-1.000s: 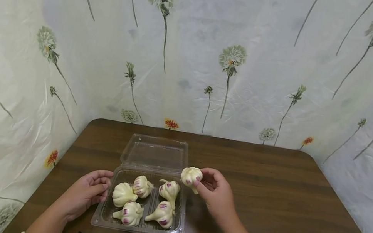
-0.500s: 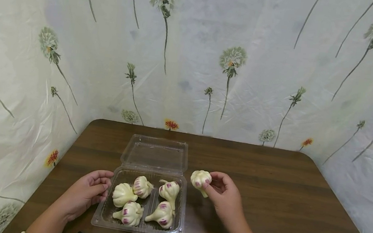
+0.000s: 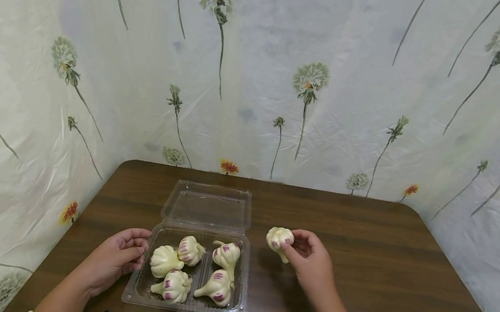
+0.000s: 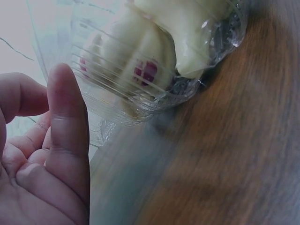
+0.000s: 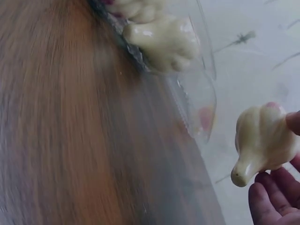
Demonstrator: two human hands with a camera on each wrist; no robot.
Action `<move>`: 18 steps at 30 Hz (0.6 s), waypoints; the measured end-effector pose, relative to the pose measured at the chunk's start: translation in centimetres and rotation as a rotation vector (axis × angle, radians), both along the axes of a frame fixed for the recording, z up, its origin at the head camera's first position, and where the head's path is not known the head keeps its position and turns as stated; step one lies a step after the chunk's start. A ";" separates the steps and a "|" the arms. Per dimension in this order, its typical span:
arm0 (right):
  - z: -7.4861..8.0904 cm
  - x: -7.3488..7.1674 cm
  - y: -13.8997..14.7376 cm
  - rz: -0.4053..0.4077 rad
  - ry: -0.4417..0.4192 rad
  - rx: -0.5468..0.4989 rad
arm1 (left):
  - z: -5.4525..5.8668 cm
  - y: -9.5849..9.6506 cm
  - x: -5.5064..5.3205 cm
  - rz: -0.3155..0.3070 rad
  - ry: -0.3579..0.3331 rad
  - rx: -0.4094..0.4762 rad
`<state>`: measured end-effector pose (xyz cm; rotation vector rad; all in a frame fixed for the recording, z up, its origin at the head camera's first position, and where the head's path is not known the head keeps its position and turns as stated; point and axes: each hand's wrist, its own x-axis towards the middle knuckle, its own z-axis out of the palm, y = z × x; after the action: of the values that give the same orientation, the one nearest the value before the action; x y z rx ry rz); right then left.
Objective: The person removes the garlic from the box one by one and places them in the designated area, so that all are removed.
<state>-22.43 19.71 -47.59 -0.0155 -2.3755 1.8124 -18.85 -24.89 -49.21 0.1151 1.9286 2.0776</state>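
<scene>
A head of garlic (image 3: 280, 240), cream with purple patches, is pinched between the thumb and fingers of my right hand (image 3: 311, 260), to the right of a clear plastic clamshell container (image 3: 184, 306). In the right wrist view the held garlic (image 5: 265, 136) has its stem pointing down. Three garlic heads (image 3: 165, 261) lie in the container's left half, and two more (image 3: 218, 287) lie in the right half. My left hand (image 3: 113, 259) is at the container's left side, fingers loosely bent, fingertips right at the rim. From the left wrist, the thumb (image 4: 68, 122) shows beside the clear wall.
The container's lid (image 3: 208, 207) is folded back on the brown wooden table (image 3: 360, 253). Behind the table and along its sides hangs a pale sheet (image 3: 260, 74) printed with dandelions.
My right hand has moved to the right with the garlic head, from over the container's right edge to beyond it. My left hand and the container have kept their places.
</scene>
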 end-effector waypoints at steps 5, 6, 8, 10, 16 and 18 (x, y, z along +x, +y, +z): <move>0.0 -0.1 0.7 -0.021 -0.005 0.030 | 0.0 0.0 0.0 -0.005 -0.002 0.006; 0.0 -0.1 0.9 -0.022 -0.009 0.032 | 0.0 0.1 0.0 -0.005 -0.002 0.008; -0.1 -0.2 1.3 -0.025 -0.014 0.040 | 0.0 0.1 0.0 -0.008 -0.004 0.009; -0.1 -0.2 1.7 -0.031 -0.017 0.056 | -0.1 0.1 0.0 -0.006 -0.007 0.011; -0.4 -0.3 2.8 -0.067 -0.019 0.122 | 0.0 0.0 0.0 -0.009 -0.001 0.002; -0.6 -0.3 3.2 -0.081 -0.025 0.139 | 0.0 0.0 -0.1 -0.013 0.005 0.000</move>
<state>-22.76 22.94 -48.19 -0.1169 -2.4746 1.6177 -18.91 -24.88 -49.17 0.1330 1.9260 2.0707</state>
